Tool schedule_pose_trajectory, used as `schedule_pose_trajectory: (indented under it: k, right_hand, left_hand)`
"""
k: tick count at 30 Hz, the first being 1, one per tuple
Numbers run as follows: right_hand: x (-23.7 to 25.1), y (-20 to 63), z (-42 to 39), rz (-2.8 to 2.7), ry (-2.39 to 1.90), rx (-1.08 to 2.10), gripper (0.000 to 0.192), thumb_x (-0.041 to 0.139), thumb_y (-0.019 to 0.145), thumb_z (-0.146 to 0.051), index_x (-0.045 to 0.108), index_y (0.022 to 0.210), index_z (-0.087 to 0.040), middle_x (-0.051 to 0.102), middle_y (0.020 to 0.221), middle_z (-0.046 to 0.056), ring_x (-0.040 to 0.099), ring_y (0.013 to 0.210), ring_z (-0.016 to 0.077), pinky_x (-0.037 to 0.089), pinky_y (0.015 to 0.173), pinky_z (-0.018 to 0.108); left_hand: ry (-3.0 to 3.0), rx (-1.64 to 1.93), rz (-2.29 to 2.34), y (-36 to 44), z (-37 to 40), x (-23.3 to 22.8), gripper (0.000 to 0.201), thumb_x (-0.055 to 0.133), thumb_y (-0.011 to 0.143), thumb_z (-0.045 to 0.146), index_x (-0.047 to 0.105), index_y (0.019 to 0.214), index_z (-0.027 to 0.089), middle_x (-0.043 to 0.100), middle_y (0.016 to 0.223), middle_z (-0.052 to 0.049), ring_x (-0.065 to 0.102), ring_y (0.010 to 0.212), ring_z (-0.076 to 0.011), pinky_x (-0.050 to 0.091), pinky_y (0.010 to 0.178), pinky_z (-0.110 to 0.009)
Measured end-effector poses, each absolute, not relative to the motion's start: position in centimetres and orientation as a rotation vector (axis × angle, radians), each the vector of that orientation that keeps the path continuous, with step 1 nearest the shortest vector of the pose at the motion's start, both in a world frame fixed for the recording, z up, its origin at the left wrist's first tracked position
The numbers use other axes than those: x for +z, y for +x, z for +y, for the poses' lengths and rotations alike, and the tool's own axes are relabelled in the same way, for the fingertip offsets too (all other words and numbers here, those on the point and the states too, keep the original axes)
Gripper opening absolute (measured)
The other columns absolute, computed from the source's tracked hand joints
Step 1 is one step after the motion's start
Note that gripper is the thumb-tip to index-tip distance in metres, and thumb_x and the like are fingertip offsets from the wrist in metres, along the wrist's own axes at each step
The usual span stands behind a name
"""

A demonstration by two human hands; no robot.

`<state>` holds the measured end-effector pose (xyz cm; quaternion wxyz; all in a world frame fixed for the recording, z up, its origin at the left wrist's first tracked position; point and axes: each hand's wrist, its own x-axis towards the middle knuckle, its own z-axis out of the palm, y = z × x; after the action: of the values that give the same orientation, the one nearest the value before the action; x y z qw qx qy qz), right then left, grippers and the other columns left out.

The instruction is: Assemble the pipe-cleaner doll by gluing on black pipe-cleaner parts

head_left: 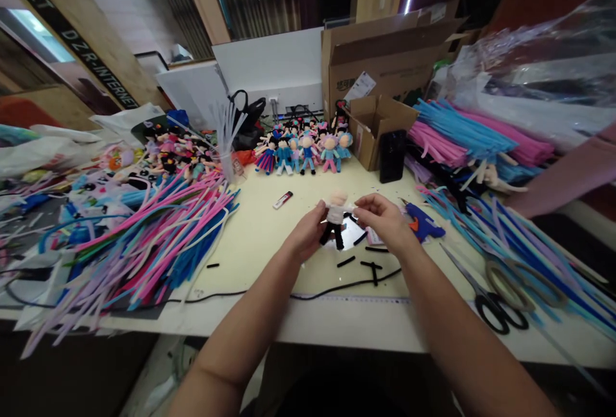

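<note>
Both hands, left hand point(308, 234) and right hand point(382, 221), apparently pinch doll point(335, 215).

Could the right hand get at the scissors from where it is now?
Probably yes: the scissors lie open on the table to the right of the right hand, nothing on them. But that hand holds the small doll.

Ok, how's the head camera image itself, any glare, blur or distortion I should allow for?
Head view: strong wide-angle bending at the edges; clear plastic sheeting top right catches glare; the centre is evenly lit, and the hands, left and right, with the small doll, look slightly soft.
</note>
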<state>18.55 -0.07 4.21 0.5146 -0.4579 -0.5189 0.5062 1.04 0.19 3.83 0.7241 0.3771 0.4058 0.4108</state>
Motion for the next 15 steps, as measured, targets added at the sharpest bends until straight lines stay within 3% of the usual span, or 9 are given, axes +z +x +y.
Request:
schedule_pose_trajectory:
  k: [8, 13, 15]
  right_hand:
    - [2.3, 18.9, 0.0, -1.104, -1.044, 1.387, 0.024, 0.074, 0.065, -0.035, 0.062, 0.077, -0.018, 0.061, 0.066, -0.002, 0.056, 0.058, 0.0101, 0.046, 0.059, 0.026]
    - [2.8, 19.0, 0.0, -0.978, -1.005, 1.455, 0.024, 0.076, 0.063, -0.034, 0.062, 0.075, -0.018, 0.060, 0.064, -0.003, 0.056, 0.058, 0.0098, 0.047, 0.059, 0.026]
    - [2.9, 18.9, -0.1, -0.934, -0.991, 1.472, 0.025, 0.075, 0.063, -0.034, 0.060, 0.075, -0.019, 0.060, 0.063, -0.003, 0.056, 0.058, 0.0103, 0.047, 0.060, 0.026]
  left_hand:
    - [0.911, 0.860, 0.821, 0.8, 0.2, 2.1, 0.060, 0.046, 0.079, 0.066, 0.060, 0.107, 0.015, 0.064, 0.105, -0.012, 0.062, 0.087, -0.0222, 0.048, 0.068, -0.032]
    - [0.822, 0.883, 0.847, 0.0, 0.7, 2.1, 0.073, 0.034, 0.073, 0.079, 0.061, 0.102, 0.018, 0.063, 0.110, -0.012, 0.064, 0.080, -0.0204, 0.049, 0.069, -0.034]
    - [0.862, 0.832, 0.828, 0.0, 0.6, 1.9, 0.069, 0.041, 0.073, 0.076, 0.062, 0.104, 0.018, 0.064, 0.108, -0.013, 0.064, 0.084, -0.0217, 0.049, 0.071, -0.035]
